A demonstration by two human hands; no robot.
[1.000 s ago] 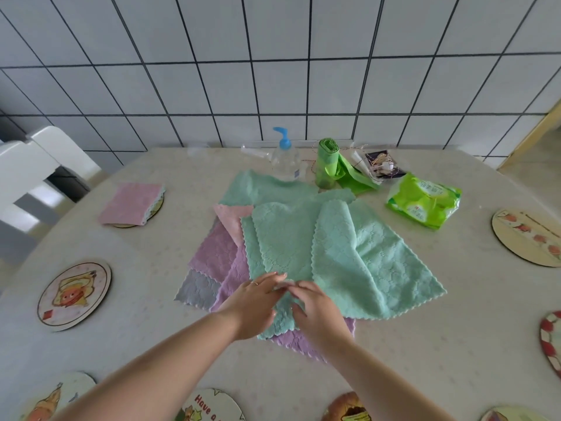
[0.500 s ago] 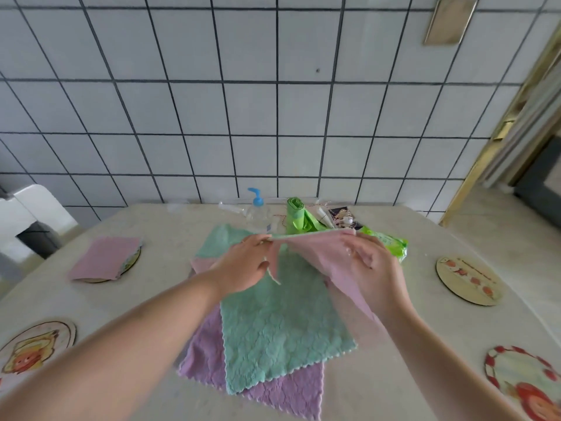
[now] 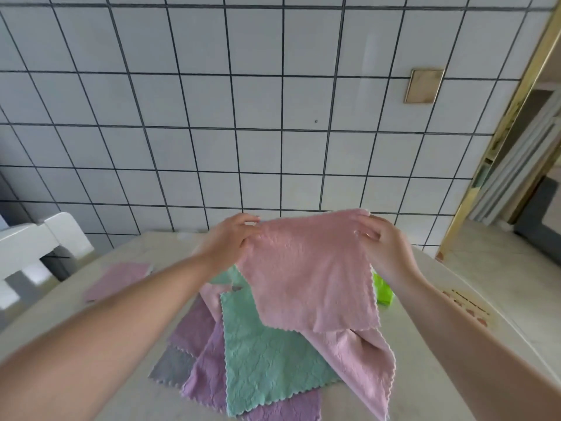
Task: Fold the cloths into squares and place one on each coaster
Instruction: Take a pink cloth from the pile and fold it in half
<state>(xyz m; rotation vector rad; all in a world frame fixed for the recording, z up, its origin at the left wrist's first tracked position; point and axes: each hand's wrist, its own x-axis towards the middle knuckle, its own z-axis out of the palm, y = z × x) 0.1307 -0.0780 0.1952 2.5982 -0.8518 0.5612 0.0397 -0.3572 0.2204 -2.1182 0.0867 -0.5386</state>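
Pink cloth (image 3: 306, 268) lifted above the pile at centre, top corners pinched by left hand (image 3: 226, 241) and right hand (image 3: 384, 247).
Corners should be matched evenly, then lowered toward six o'clock.

Pale marbled table (image 3: 501, 284). Below the hands, a loose cloth pile (image 3: 267, 360) is spread. Left of the left hand (image 3: 226, 244), a folded pink cloth (image 3: 118, 279) is laid. Beside the right hand (image 3: 387, 249), a green packet (image 3: 383, 288) and a coaster (image 3: 469, 308) are seen.
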